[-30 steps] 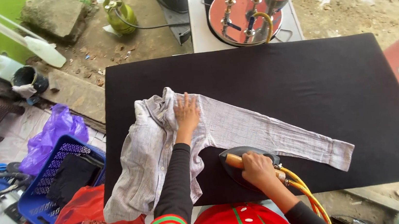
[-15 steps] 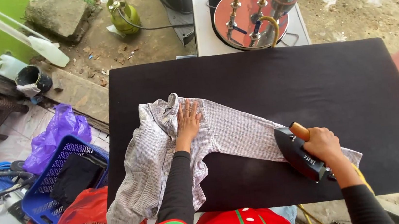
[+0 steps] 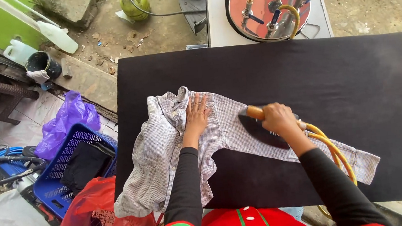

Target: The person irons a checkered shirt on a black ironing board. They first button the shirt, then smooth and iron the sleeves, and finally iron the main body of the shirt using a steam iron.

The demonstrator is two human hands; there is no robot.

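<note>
- Here, head view: left hand [image 3: 196, 114] lies flat, fingers spread, palm down on the checked shirt [image 3: 166, 155], just below its collar. Nothing gripped; it pins the cloth.
- Right hand [image 3: 278, 119] is closed round the wooden handle of the dark iron [image 3: 261, 128], whose sole rests on the sleeve, close to the right of the left hand.
- Shirt lies on the black tabletop [image 3: 356, 88]; its body hangs over the edge nearest the person, below the left hand.
- Risk: iron and pinning fingers are near each other. A stroke toward the left hand could burn the fingertips.
- Risk: yellow hose [image 3: 329, 147] loops behind the right wrist across the sleeve; it could snag or drag the cloth into creases.
- Risk: if the iron sits in one place, the thin fabric may scorch.
- Risk: the overhanging body could pull the shirt off if the left hand lifts; red bag [image 3: 98, 221] and blue basket [image 3: 63, 165] sit below.
</note>
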